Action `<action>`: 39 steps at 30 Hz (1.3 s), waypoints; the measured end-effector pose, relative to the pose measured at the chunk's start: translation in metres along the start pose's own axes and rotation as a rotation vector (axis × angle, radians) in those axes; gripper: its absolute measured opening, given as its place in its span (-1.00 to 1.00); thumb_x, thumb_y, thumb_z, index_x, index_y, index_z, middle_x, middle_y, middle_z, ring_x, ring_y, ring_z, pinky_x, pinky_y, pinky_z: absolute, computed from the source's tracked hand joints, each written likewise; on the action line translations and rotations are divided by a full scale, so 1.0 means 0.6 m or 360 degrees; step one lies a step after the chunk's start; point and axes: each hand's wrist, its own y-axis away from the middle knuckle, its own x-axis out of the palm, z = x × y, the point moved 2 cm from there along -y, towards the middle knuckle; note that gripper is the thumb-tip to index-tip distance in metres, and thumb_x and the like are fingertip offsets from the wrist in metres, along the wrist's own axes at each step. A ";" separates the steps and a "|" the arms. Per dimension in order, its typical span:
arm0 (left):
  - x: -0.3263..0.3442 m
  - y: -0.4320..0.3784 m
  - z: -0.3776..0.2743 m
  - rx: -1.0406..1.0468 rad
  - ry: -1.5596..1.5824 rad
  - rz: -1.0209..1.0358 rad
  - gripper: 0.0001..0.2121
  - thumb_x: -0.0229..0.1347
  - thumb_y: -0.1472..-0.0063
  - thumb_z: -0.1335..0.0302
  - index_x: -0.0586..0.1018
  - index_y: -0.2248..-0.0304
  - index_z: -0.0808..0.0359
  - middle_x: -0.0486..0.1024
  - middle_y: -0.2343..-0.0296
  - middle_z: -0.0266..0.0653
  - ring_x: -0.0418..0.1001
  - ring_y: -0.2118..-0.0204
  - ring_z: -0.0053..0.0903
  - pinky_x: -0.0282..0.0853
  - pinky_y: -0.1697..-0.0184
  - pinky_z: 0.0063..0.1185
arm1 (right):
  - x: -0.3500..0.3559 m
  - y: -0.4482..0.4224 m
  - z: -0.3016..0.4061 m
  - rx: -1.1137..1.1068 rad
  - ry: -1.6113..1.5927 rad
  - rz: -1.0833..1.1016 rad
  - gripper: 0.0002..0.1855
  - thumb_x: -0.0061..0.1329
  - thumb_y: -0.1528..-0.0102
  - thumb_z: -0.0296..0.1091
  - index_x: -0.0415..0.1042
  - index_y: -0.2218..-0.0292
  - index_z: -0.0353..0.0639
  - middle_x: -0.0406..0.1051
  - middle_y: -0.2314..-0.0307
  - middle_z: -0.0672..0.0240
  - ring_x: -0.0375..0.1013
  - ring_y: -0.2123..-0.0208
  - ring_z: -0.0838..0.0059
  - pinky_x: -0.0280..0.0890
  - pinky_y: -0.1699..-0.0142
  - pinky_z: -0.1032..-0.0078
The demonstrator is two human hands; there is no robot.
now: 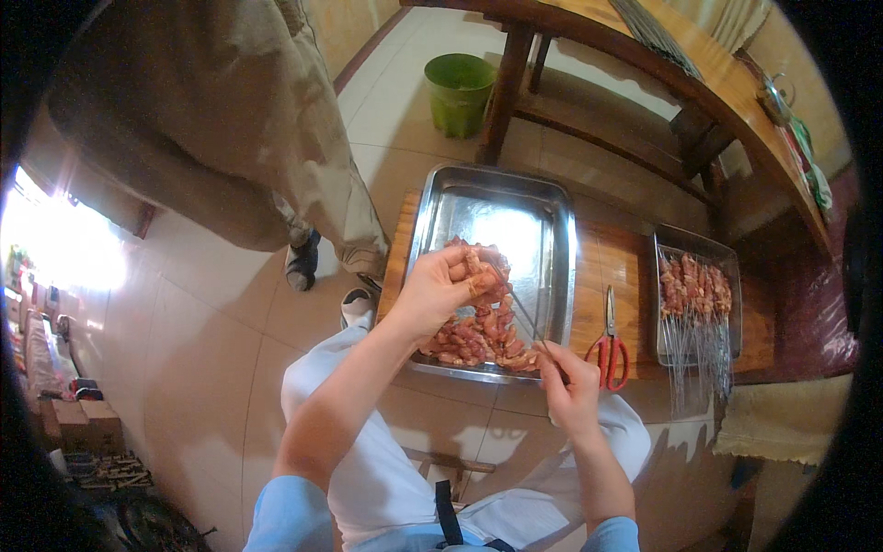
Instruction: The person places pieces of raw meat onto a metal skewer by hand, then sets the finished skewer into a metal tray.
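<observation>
My left hand [445, 283] pinches a piece of raw meat [476, 261] at the upper end of a thin metal skewer [521, 308]. The skewer's lower end is gripped by my right hand [569, 379], over the tray's near right corner. Beneath both hands lies a rectangular steel tray [567, 276], with a heap of raw meat pieces [469, 341] along its near left part. Red-handled scissors [608, 345] lie on the wooden board right of the tray, blades pointing away. Farther right, a smaller metal tray [737, 290] holds several loaded meat skewers [693, 286], their bare ends hanging over the near edge.
A green plastic bucket [459, 96] stands on the tiled floor beyond the tray. A wooden table [745, 90] at the upper right bears a bundle of bare skewers [655, 34]. Cloth [276, 124] hangs at the upper left, near a shoe. Cardboard boxes [86, 424] sit lower left.
</observation>
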 end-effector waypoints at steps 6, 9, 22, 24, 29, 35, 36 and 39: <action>0.013 -0.003 0.019 -0.0010 0.0065 0.0020 -0.67 0.08 -0.16 0.62 0.36 0.07 0.45 0.50 0.28 -0.17 0.49 0.19 -0.48 0.46 0.11 -0.56 | 0.011 -0.001 -0.001 0.0154 -0.0148 -0.0010 -0.77 -0.12 -0.11 -0.55 0.45 0.18 -0.36 0.32 0.65 0.47 0.24 0.63 0.76 0.13 0.53 0.75; -0.001 -0.003 0.004 0.0066 0.0155 0.0034 -0.68 0.03 -0.21 0.57 0.34 0.06 0.46 0.46 0.19 -0.10 0.48 0.16 -0.46 0.46 0.10 -0.54 | 0.014 -0.010 0.016 0.0205 -0.0219 0.0011 -0.77 -0.14 -0.12 -0.56 0.45 0.18 -0.37 0.30 0.65 0.47 0.23 0.63 0.76 0.13 0.53 0.74; -0.054 -0.022 0.010 0.0088 0.0208 -0.0078 -0.72 0.00 -0.26 0.40 0.41 0.13 0.43 0.50 0.23 -0.09 0.52 0.22 -0.43 0.50 0.21 -0.56 | -0.011 -0.016 0.039 0.0071 -0.0002 -0.0036 -0.78 -0.10 -0.07 -0.57 0.47 0.22 -0.33 0.36 0.67 0.34 0.30 0.64 0.67 0.20 0.52 0.66; -0.053 -0.017 0.005 0.0098 0.0218 -0.0162 -0.72 0.04 -0.23 0.41 0.44 0.15 0.44 0.52 0.27 -0.09 0.53 0.24 -0.41 0.51 0.24 -0.58 | -0.006 -0.014 0.033 0.0140 0.0007 0.0007 -0.80 -0.10 -0.07 -0.56 0.47 0.24 -0.36 0.39 0.65 0.34 0.31 0.63 0.67 0.21 0.51 0.65; -0.043 -0.022 0.015 0.0165 0.0256 -0.0189 -0.75 0.04 -0.23 0.42 0.46 0.17 0.43 0.52 0.29 -0.11 0.53 0.23 -0.39 0.51 0.20 -0.51 | 0.007 -0.007 0.026 -0.0063 0.0023 -0.0134 -0.80 -0.09 -0.06 -0.58 0.48 0.25 -0.36 0.44 0.59 0.30 0.36 0.58 0.65 0.26 0.46 0.62; -0.050 -0.009 0.022 0.0110 0.0468 -0.0080 -0.77 0.05 -0.22 0.44 0.47 0.18 0.39 0.53 0.30 -0.13 0.54 0.26 -0.39 0.50 0.21 -0.50 | -0.007 -0.003 0.040 0.0140 0.0000 -0.0053 -0.80 -0.10 -0.07 -0.59 0.48 0.24 -0.36 0.43 0.60 0.33 0.33 0.62 0.68 0.22 0.49 0.66; -0.049 -0.008 0.021 0.0107 0.0491 -0.0054 -0.78 0.05 -0.22 0.45 0.48 0.18 0.39 0.53 0.30 -0.13 0.54 0.26 -0.40 0.50 0.21 -0.50 | -0.009 -0.006 0.046 0.0143 -0.0033 -0.0051 -0.80 -0.11 -0.07 -0.60 0.47 0.24 -0.36 0.43 0.61 0.33 0.34 0.61 0.67 0.22 0.48 0.66; -0.043 0.001 0.021 0.0068 0.0396 -0.0018 -0.81 0.04 -0.22 0.47 0.49 0.21 0.38 0.52 0.27 -0.13 0.52 0.23 -0.43 0.47 0.15 -0.50 | 0.002 -0.003 0.058 -0.0002 -0.0005 -0.0050 -0.80 -0.11 -0.06 -0.60 0.47 0.25 -0.37 0.43 0.59 0.28 0.36 0.58 0.62 0.24 0.47 0.63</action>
